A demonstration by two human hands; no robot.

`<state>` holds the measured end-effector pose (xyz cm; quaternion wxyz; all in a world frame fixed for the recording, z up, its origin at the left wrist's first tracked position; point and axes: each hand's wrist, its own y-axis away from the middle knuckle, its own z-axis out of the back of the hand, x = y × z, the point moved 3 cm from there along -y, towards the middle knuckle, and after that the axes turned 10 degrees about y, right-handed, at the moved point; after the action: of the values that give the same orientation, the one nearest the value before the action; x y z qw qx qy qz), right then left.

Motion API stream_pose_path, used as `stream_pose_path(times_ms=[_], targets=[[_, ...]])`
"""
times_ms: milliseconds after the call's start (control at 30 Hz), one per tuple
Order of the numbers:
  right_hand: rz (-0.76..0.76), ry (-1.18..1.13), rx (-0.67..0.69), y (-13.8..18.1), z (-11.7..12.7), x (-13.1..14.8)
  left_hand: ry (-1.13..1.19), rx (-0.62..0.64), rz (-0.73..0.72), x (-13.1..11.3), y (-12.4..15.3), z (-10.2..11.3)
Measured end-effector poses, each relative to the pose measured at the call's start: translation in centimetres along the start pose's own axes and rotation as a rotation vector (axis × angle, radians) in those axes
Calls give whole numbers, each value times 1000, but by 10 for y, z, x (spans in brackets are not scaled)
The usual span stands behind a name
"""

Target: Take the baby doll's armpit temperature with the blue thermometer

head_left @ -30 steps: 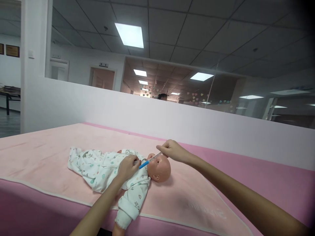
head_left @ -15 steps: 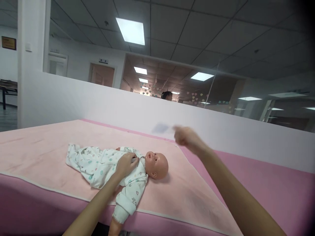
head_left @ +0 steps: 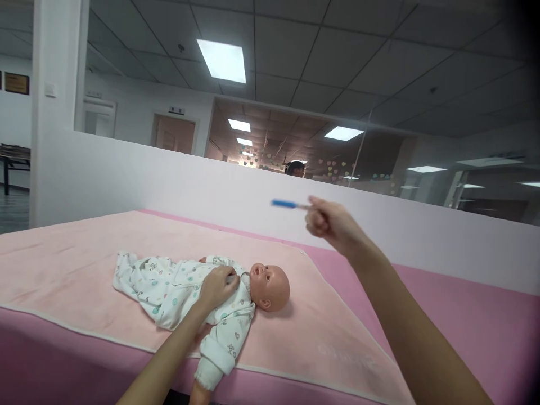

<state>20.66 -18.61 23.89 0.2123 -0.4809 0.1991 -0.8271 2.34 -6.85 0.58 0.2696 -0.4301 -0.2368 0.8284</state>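
Note:
A baby doll [head_left: 272, 288] in a white patterned gown lies on its back, head to the right. My left hand [head_left: 217, 286] rests on its chest near the collar, fingers loosely bent over the cloth. Under the fingertips is a small grey patch I cannot make out. My right hand [head_left: 327, 220] is raised above the bed in front of the white wall, closed in a pinch. From it, a slim stick with a blue end [head_left: 283, 203] points left. The stick is blurred by motion, and its near end is hidden in the fingers. Below the near sleeve shows the doll's arm [head_left: 199, 392].
A pale pink sheet [head_left: 307, 332] covers the bed, whose darker pink surface [head_left: 447, 298] shows at right. Behind stands a low white wall [head_left: 202, 185] with glass above it. Beyond the glass is part of a person's head [head_left: 295, 169].
My right hand has moved slightly right and turned, and the stick that was a smear now shows its blue end. My left hand stays on the doll's chest.

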Motion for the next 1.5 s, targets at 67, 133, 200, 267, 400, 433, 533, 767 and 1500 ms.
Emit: stream_pose_path(times_ms=[67, 133, 200, 267, 400, 433, 533, 767, 1500], targets=[[66, -18, -135, 13, 8, 0, 7, 2, -4, 0, 1, 1], [13, 107, -139, 30, -2, -19, 8, -4, -9, 0, 1, 1], [-62, 187, -66, 48, -22, -49, 16, -11, -16, 2, 2, 0], [-193, 281, 66, 67, -45, -84, 28, -17, -20, 4, 2, -2], [-290, 282, -85, 100, -60, -138, 39, -20, -29, 7, 2, -4], [-304, 313, -108, 107, -62, -149, 40, -20, -34, 7, 2, -4], [-317, 568, -139, 126, -67, -175, 37, -12, -35, 6, 2, -3], [-462, 1273, -36, 148, -78, -197, 9, 32, -13, 9, 0, -6], [195, 627, -365, 29, -203, -175, 146, 2, 32, 25, -5, -11]])
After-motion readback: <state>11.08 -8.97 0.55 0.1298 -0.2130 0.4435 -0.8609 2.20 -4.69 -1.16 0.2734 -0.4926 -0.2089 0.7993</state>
